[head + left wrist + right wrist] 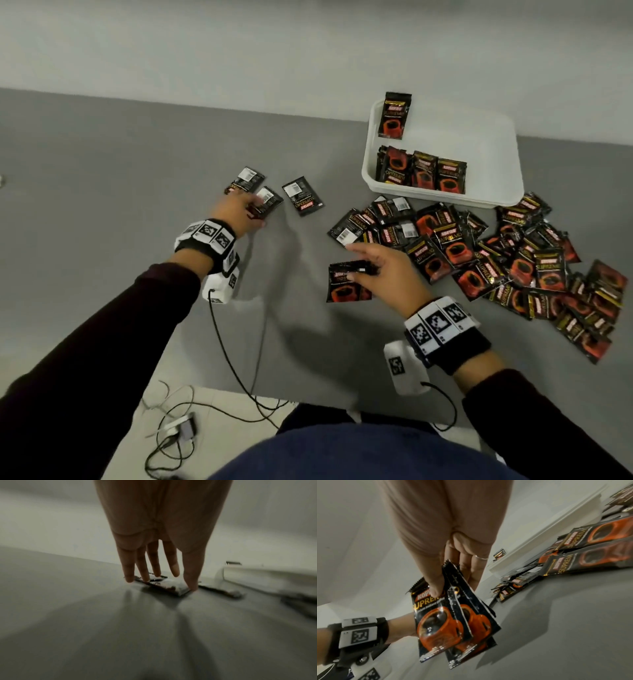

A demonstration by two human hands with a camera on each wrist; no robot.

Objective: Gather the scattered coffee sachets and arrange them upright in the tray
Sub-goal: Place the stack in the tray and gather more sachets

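Black and orange coffee sachets lie scattered on a grey table [102,205]. My left hand [245,209] reaches over three loose sachets; its straight fingertips [128,577] and thumb touch the middle sachet [270,202] [164,586], which lies flat. My right hand [370,267] [452,580] pinches a small fan of sachets [347,282] [447,622] by their top edge, above the table. The white tray [442,102] [539,534] stands at the back right, with a row of upright sachets [421,171] along its near wall and one sachet [394,114] leaning in its far left corner.
A big heap of sachets [507,260] spreads from the tray's near side to the right table edge. Two more loose sachets [245,180] [303,195] flank the one under my left hand. Cables and a small adapter [178,425] lie on the floor below the table's front edge.
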